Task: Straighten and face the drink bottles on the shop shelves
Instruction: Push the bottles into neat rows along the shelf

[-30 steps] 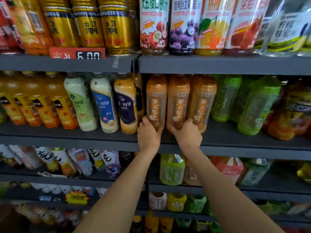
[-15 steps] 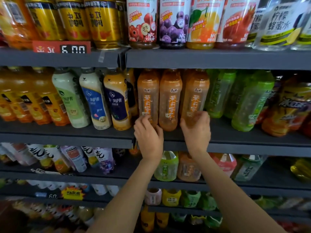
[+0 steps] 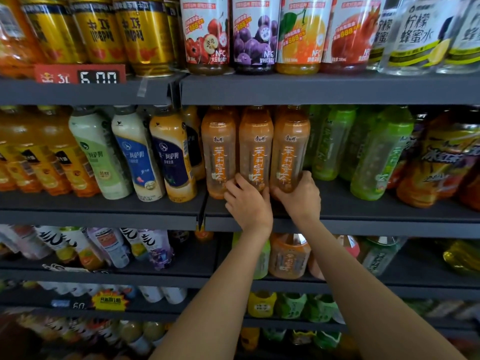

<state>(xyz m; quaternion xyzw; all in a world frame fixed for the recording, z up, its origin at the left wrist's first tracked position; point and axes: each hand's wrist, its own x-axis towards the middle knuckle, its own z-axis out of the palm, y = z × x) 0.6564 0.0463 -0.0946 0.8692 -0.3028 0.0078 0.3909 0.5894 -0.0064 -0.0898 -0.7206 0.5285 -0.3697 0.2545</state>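
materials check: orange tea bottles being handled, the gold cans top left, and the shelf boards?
Orange tea bottles: clear plastic, probably PET; liquid shows through, glossy highlights, printed film label. Left hand and right hand grip their bases.
Gold cans: likely metal; mirror-like sheen, rolled bottom rim.
Shelf board: looks like matte dark-grey painted metal; thin folded front edge. Not certain.

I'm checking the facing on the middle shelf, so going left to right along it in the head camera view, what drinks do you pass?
Orange juice bottles → pale green milk tea bottle → blue-label bottle → navy-label yellow bottle → three orange tea bottles, with the left hand and right hand at their bases → green tea bottles → iced tea bottles.
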